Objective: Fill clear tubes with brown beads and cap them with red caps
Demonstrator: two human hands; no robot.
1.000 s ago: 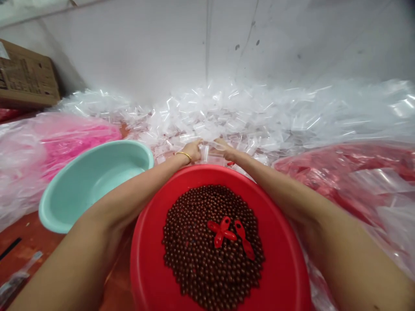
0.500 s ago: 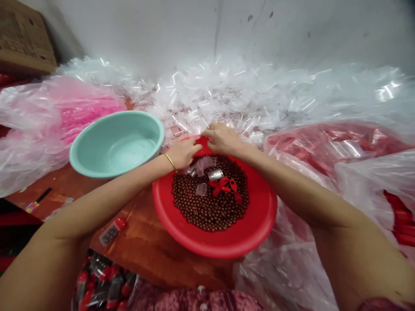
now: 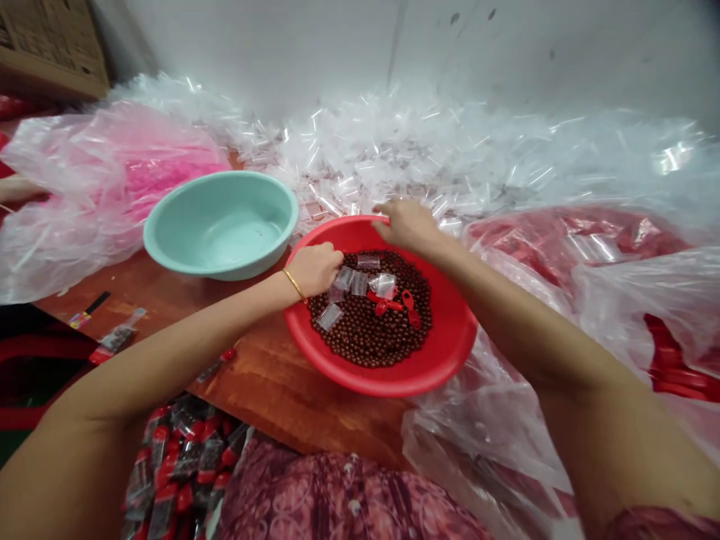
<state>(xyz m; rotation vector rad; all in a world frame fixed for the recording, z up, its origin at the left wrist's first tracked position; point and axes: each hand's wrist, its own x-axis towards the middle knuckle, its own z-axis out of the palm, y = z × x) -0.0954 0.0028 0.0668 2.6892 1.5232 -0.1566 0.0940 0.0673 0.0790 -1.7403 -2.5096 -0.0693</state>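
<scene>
A red basin (image 3: 382, 384) holds many small brown beads (image 3: 371, 337). Several clear plastic tubes (image 3: 330, 316) and small red spoon-like pieces (image 3: 412, 309) lie on the beads. My left hand (image 3: 316, 270), with a gold bangle at its wrist, is closed over the basin's left side, beside the tubes; whatever its fingers hold is hidden. Over the back rim, my right hand (image 3: 409, 225) has its fingers bent but apart, and nothing shows between them. It is close to a heap of clear plastic tubes (image 3: 343, 161).
Left of the basin stands an empty-looking mint-green basin (image 3: 219, 255). Pink pieces in a plastic bag (image 3: 157, 169) lie behind it. Red-capped filled tubes (image 3: 180, 465) are piled at lower left. Another person's arm (image 3: 19, 189) shows at the far left. Bagged red parts (image 3: 562, 225) sit right.
My hands have moved apart; both were close together at the basin's back rim. More clear tubes now lie spread on the beads. The whole view has shifted slightly.
</scene>
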